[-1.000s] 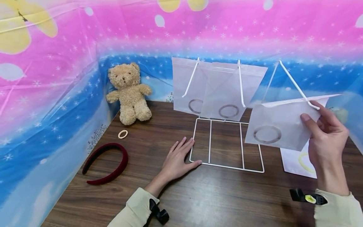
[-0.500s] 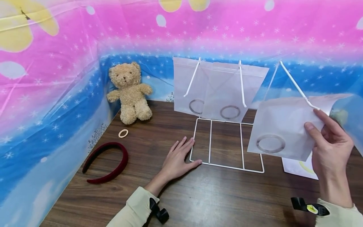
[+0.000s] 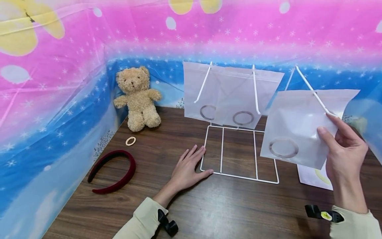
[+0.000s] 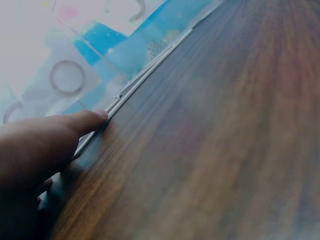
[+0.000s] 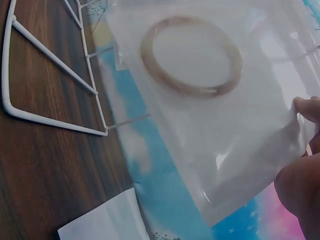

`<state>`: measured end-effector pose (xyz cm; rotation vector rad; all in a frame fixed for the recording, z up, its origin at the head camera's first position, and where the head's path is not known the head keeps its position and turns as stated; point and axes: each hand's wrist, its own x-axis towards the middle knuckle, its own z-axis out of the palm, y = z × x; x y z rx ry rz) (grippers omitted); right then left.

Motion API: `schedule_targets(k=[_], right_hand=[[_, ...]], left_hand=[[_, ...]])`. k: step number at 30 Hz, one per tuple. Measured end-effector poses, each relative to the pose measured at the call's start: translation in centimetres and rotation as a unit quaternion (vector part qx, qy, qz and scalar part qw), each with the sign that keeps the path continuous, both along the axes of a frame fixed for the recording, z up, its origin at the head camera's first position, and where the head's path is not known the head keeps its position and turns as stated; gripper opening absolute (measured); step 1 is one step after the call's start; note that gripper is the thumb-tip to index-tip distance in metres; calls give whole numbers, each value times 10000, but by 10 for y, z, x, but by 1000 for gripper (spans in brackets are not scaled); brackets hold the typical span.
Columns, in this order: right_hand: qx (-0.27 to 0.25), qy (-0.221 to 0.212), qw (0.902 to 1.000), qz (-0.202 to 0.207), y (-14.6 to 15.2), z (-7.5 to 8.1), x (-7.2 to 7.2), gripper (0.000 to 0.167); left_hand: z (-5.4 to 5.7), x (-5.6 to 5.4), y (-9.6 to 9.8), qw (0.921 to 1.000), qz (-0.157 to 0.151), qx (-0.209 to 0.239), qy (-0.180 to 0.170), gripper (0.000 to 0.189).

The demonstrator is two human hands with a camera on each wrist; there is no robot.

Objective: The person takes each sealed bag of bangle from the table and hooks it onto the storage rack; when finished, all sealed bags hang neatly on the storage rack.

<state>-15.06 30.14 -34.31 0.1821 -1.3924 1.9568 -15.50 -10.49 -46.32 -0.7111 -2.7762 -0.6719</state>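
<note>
Plastic bag, square, translucent, slid higher up the slim white hook; right hand pinched its edge, open air beneath.

held bag now farther up the white prong, its top edge higher, straighter

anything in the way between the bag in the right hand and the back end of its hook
Nothing visible is. From the bag, held in the right hand partway along the right hook, the hook runs bare to its back end; the middle bag and left bag hang off to the left.
</note>
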Motion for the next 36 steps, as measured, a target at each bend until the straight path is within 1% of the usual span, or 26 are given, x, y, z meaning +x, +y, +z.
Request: schedule_targets(k=[6,11,15,19,22,27,30,36], right_hand=[[52,-201,9998,45,0,3,-16,48],[-15,-435,9990,89,0,6,-35,51],[-276,-472,9982,249,0,10,-50,53],[-698,-404,9951,567,0,13,-60,55],[-861,-375,9929,732,0,14,-64,55],[-976,-359,9916,763,0,11,-67,54],[-994,-372,9914,761,1,8,-69,54],[-870,-506,9907,917,5,5,-69,53]], left_hand=[[-1,0,0,10000,24,-26,-1,87],[-1,1,1,10000,36,-54,-43,87],[-1,1,1,10000,47,-70,-8,87],[0,1,0,10000,49,-64,13,87],[0,1,0,10000,42,-39,3,87],[-1,1,0,10000,50,-42,-4,87],[-1,1,0,10000,47,-48,14,87],[0,1,0,10000,57,-42,25,88]])
